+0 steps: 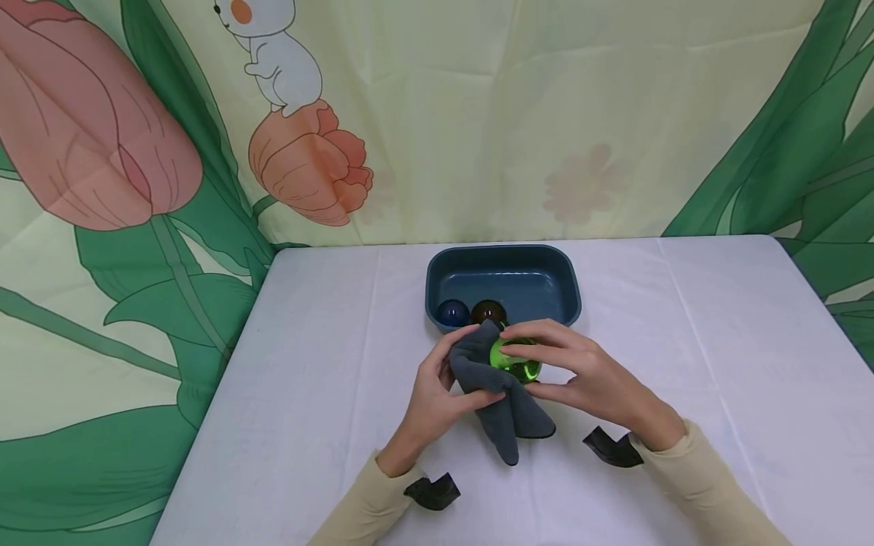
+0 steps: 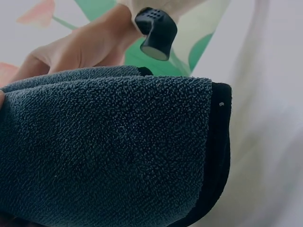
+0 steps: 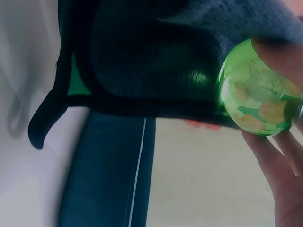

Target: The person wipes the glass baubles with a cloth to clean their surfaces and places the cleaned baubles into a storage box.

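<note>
My right hand [image 1: 576,368] holds a clear green glass ball [image 1: 517,361] between thumb and fingers, just in front of the tray. The ball's left side is against a dark grey-blue cloth [image 1: 501,402]. Thumb and fingers of my left hand [image 1: 444,387] grip that cloth, whose loose corners hang down toward the table. Seen from the left wrist, the cloth [image 2: 109,146] has a looped pile and a black bound edge. In the right wrist view, the green ball [image 3: 258,92] sits in the fingertips beside the cloth's dark underside [image 3: 147,66].
Behind the hands stands a dark blue rectangular tray [image 1: 572,284]. A blue ball [image 1: 453,312] and a brown ball [image 1: 488,309] lie at its near left side. White cloth covers the table [image 1: 328,364], and a printed curtain [image 1: 464,129] hangs behind it.
</note>
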Action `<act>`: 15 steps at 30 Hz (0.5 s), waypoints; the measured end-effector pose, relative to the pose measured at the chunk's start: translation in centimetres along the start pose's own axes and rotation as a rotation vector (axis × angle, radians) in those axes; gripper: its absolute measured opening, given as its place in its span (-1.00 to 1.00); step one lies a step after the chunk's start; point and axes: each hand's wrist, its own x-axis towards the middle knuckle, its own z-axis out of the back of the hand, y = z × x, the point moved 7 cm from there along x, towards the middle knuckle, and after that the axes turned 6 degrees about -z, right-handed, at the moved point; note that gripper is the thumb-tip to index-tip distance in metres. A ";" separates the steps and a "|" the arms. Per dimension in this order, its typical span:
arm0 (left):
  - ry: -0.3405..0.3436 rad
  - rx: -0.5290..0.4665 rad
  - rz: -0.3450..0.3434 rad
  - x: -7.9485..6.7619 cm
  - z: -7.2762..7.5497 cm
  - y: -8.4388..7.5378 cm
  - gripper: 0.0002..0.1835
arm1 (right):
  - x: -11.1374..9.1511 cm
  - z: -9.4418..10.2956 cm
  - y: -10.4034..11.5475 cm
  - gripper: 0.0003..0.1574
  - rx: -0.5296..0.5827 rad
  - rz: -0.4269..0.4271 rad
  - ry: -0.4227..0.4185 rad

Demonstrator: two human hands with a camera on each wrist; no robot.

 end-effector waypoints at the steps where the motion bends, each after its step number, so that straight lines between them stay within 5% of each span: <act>1: 0.001 -0.001 -0.003 0.1 0.0 0.0 -0.24 | 0.1 -0.1 0.1 -0.39 0.003 0.002 0.002; 15: -0.007 -0.010 0.002 0.5 -0.4 0.1 -0.21 | 0.9 -1.2 0.6 -0.53 -0.001 0.040 -0.021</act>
